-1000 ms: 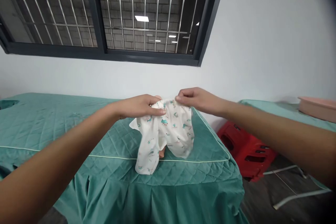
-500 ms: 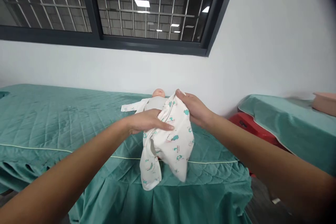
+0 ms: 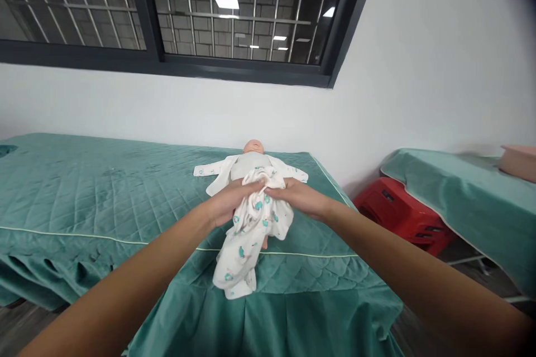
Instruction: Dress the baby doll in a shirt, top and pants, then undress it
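A baby doll (image 3: 253, 147) lies on its back on the green quilted bed (image 3: 104, 189), in an open white top with the sleeves spread out. Over its lower body I hold small white printed trousers (image 3: 247, 234). My left hand (image 3: 228, 201) and my right hand (image 3: 295, 196) grip the waistband, bunched up at the doll's belly. The trouser legs trail toward the bed's near edge. A bit of the doll's foot (image 3: 264, 243) shows under the cloth.
A red plastic stool (image 3: 397, 217) stands on the floor right of the bed. A second green-covered bed (image 3: 460, 189) at far right carries a pink basin (image 3: 519, 160). A white wall with a barred window (image 3: 188, 11) runs behind.
My hands have lowered the trousers from mid-air down onto the doll's lower body and bunched the waistband together. The view has tilted down a little, showing the doll.
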{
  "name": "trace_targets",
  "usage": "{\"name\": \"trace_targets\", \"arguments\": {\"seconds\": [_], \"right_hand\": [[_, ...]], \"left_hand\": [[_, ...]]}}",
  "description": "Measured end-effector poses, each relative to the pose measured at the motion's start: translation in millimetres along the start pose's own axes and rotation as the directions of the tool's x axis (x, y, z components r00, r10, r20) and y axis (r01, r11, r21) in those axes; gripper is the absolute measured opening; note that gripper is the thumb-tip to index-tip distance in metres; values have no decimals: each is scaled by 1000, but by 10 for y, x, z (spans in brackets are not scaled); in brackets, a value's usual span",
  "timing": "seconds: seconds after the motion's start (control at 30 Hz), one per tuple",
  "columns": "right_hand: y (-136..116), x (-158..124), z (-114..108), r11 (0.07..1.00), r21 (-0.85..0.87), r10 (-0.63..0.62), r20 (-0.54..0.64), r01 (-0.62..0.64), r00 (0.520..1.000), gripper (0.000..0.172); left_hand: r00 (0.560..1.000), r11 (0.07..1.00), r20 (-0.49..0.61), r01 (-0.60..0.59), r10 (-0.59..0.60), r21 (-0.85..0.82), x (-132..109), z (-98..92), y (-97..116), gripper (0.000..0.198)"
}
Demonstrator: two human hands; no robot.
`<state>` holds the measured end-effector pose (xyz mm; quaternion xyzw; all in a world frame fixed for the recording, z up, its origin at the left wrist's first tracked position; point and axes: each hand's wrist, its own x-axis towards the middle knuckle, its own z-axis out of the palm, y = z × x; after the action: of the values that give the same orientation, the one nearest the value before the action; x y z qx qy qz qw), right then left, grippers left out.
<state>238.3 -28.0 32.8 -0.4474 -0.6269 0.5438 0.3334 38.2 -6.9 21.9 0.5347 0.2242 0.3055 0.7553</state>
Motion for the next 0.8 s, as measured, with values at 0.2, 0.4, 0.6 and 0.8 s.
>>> {"name": "trace_targets", "arguments": {"seconds": [0.2,0.4,0.6,0.8], "right_hand": [[-83,-123,-32,944,314,-48,-178,102,983,29],[-132,-369,26,988,148,32,100,-46,994,46],[38,-267,109,968,246,-32,-96,55,995,42],[283,-107,178,845,520,-21,-200,124,980,44]], "left_hand": [[974,978,169,120,-149,170,-98,-1,-18,50],[999,988,-7,-50,49,-144,-1,60,-11,36],[994,987,90,80,-68,-141,-8,60,-140,52],[982,985,98,156,-163,75,-46,-110,-149,55]]}}
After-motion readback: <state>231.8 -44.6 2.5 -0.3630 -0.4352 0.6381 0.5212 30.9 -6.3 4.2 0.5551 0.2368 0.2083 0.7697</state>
